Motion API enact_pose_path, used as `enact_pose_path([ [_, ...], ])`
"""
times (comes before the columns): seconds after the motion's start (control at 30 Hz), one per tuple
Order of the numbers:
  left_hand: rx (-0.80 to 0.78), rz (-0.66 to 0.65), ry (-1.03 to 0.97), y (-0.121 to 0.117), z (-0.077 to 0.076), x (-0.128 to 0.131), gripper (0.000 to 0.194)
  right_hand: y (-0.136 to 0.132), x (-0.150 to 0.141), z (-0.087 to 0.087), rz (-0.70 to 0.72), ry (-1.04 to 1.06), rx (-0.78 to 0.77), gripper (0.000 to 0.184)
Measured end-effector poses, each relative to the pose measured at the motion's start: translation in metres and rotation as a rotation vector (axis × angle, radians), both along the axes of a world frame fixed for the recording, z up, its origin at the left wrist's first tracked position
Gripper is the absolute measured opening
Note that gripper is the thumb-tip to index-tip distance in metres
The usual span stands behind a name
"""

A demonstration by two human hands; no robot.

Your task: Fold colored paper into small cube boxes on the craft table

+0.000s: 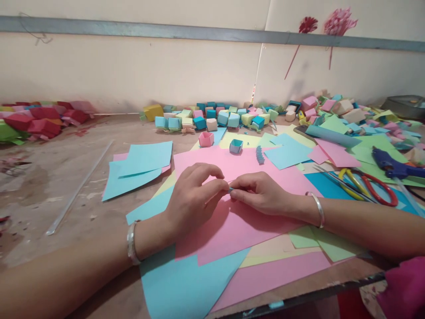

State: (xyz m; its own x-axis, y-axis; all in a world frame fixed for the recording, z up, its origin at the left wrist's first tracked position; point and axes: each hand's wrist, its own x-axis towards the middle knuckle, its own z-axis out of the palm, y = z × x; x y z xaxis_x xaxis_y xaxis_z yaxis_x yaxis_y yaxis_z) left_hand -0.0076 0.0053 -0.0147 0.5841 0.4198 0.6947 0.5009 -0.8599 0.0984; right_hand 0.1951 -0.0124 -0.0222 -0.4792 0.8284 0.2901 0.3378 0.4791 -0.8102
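My left hand [192,199] and my right hand [262,192] meet fingertip to fingertip over a large pink paper sheet [232,221] on the table. Between the pinching fingers sits a tiny folded blue paper piece [230,189], mostly hidden. Both wrists wear silver bangles. A small pink paper box [206,139] and a small blue paper box [236,145] stand just beyond the hands. A pleated blue paper strip [259,155] lies to their right.
Light blue sheets [139,166] lie at left, more coloured sheets under my arms. Scissors with red and yellow handles [368,186] and a blue glue gun [395,166] lie at right. Several paper cubes [212,116] line the wall; red folded pieces [43,119] at far left.
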Motion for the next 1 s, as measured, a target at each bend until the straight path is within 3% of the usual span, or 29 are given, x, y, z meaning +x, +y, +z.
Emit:
enact_pose_path([
  [0.13, 0.177, 0.105, 0.1, -0.0039, 0.0005, -0.0009, 0.015, -0.0011, 0.0001, -0.0021, -0.013, -0.007, 0.052, 0.012],
  [0.3, 0.038, 0.102, 0.138, -0.005, 0.0008, 0.0002, 0.012, -0.0012, 0.0002, -0.0033, -0.048, -0.053, 0.168, 0.015],
  [0.5, 0.031, 0.08, 0.075, -0.0031, -0.0005, 0.0002, 0.011, -0.0004, -0.0006, -0.0044, -0.064, -0.013, 0.18, 0.018],
  [0.73, -0.206, 0.047, 0.015, -0.0005, -0.0019, 0.0002, 0.009, 0.0005, -0.0009, -0.0051, -0.078, 0.0, 0.178, 0.018],
  [1.0, -0.517, -0.01, -0.094, -0.0015, 0.0004, 0.0031, 0.012, 0.001, 0.0002, -0.0088, -0.116, 0.116, 0.069, 0.021],
])
